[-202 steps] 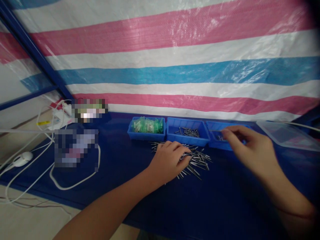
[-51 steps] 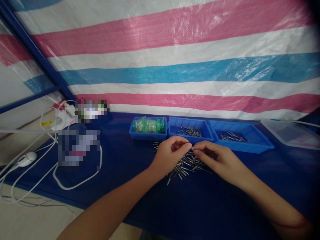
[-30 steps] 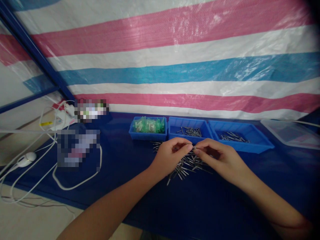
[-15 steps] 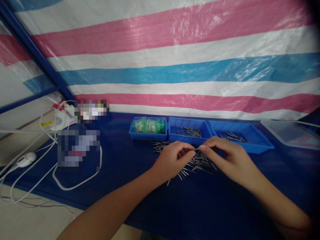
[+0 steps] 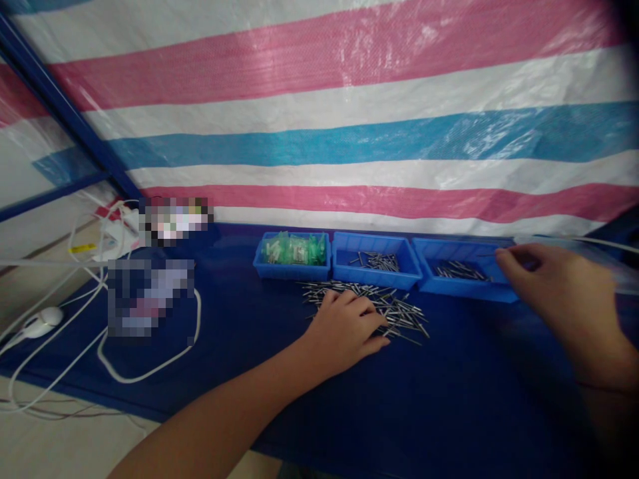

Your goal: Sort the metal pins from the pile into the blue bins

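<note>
A heap of thin metal rods [image 5: 402, 309] lies loose on the blue tabletop; their exact kind is too small to make out. My left hand [image 5: 344, 326] rests on the near side of this heap, palm down, fingers apart. Off to the right, my right hand [image 5: 554, 286] is over the end of the right blue bin [image 5: 466, 287], thumb and forefinger pinched on one thin metal rod [image 5: 486, 255] that points left. More rods lie in that bin and in the middle blue bin [image 5: 372, 273].
A left blue bin [image 5: 292, 271] holds green-and-clear plastic packets [image 5: 294, 251]. White cables [image 5: 120, 379] and a white plug-like piece [image 5: 44, 322] lie at the left. A translucent lid or tray [image 5: 624, 269] sits behind my right hand. Striped sheeting [image 5: 319, 146] hangs behind the table.
My hands have come apart from where they met over the heap. The right one has moved right with the rod to the right bin; the left has opened and lowered onto the heap.
</note>
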Motion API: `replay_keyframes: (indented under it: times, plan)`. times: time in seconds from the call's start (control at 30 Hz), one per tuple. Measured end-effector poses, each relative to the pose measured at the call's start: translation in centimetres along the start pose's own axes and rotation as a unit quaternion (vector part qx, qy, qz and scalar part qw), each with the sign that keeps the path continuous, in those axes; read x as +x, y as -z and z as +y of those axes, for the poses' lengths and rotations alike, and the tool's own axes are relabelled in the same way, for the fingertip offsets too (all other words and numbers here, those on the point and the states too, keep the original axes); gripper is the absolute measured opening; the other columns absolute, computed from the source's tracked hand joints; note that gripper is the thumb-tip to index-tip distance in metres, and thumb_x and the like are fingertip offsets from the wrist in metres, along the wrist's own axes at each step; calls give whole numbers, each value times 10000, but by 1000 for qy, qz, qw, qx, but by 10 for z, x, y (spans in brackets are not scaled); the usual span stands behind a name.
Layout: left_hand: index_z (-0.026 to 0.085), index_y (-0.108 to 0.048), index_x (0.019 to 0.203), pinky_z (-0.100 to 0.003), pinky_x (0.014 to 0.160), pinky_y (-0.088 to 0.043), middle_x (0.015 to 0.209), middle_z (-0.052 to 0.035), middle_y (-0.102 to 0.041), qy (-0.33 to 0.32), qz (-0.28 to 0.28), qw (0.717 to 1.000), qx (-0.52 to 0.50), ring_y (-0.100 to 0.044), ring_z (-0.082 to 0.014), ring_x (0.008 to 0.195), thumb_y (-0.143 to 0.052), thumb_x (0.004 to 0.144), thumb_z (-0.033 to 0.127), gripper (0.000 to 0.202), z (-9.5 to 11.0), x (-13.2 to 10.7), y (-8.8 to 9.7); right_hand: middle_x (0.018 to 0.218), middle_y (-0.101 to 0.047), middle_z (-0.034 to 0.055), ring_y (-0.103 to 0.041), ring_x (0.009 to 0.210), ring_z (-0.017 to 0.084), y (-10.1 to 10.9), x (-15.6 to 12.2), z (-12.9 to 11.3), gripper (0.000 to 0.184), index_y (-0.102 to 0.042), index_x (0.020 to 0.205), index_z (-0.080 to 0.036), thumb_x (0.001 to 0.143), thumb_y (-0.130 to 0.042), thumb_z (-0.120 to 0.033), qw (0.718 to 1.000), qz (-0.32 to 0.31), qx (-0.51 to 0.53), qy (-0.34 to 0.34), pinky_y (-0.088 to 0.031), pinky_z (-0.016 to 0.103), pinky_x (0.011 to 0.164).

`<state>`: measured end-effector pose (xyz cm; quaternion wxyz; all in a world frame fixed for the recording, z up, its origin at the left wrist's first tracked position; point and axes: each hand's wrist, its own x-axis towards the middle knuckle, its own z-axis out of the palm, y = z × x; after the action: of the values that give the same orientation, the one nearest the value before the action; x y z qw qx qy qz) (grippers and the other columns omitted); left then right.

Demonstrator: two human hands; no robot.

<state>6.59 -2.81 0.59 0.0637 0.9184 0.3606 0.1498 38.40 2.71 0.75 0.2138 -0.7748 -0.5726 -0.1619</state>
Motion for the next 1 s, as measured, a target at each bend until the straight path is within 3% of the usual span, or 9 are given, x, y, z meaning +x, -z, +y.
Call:
replay_keyframes:
  times: [0.13, 0.43, 0.57, 0.73, 0.83, 0.9, 1.0]
  plan:
    - [233, -667, 946, -353, 786, -285, 975, -22, -650, -1, 6, 1000, 18, -504, -194, 955, -530, 923, 340, 176, 2, 0, -2, 772, -708, 121, -618, 666, 284, -6, -2, 0, 355, -696, 882, -213, 820, -488, -495, 999, 5, -38, -17, -330, 337, 561]
    - [221, -654, 919, -362, 783, -274, 971, -32, -641, -4, 13, 999, 52, -494, -200, 934, -516, 925, 368, 202, 3, 0, -7, 822, -711, 79, -641, 775, 248, 10, -13, -32, 276, -694, 875, -195, 832, -504, -391, 995, 37, 55, 75, -369, 312, 619]
    - [214, -635, 923, -361, 783, -287, 982, -32, -643, 3, 24, 999, 35, -508, -195, 921, -465, 949, 344, 216, 6, 0, -4, 795, -710, 82, -651, 769, 247, 16, -25, -53, 261, -696, 848, -179, 834, -522, -373, 986, 17, 129, 106, -407, 323, 659]
    - [196, -601, 948, -324, 807, -345, 986, -28, -658, 54, 67, 994, -72, -560, -178, 914, -410, 970, 317, 227, 5, 4, 3, 849, -718, 89, -649, 765, 231, 26, -52, -88, 252, -677, 812, -185, 876, -513, -364, 940, -35, 278, 194, -450, 357, 749]
    - [186, -589, 956, -285, 806, -391, 954, -27, -662, 95, 105, 977, -162, -588, -166, 892, -430, 958, 282, 186, -1, 7, 4, 886, -714, 50, -653, 801, 215, 31, -68, -105, 215, -671, 862, -225, 891, -508, -362, 891, -123, 361, 248, -475, 352, 760]
    - [180, -593, 946, -267, 783, -411, 920, -26, -661, 117, 126, 963, -208, -596, -159, 851, -460, 939, 262, 157, -4, 8, 3, 887, -708, 42, -652, 813, 211, 33, -77, -113, 197, -663, 874, -239, 895, -508, -359, 869, -170, 388, 257, -484, 353, 770]
    - [179, -600, 920, -253, 743, -425, 863, -13, -655, 144, 147, 943, -262, -595, -149, 787, -490, 916, 256, 134, -5, 9, 1, 885, -703, 45, -646, 808, 208, 31, -83, -118, 185, -652, 877, -241, 892, -518, -368, 855, -190, 427, 225, -496, 353, 759]
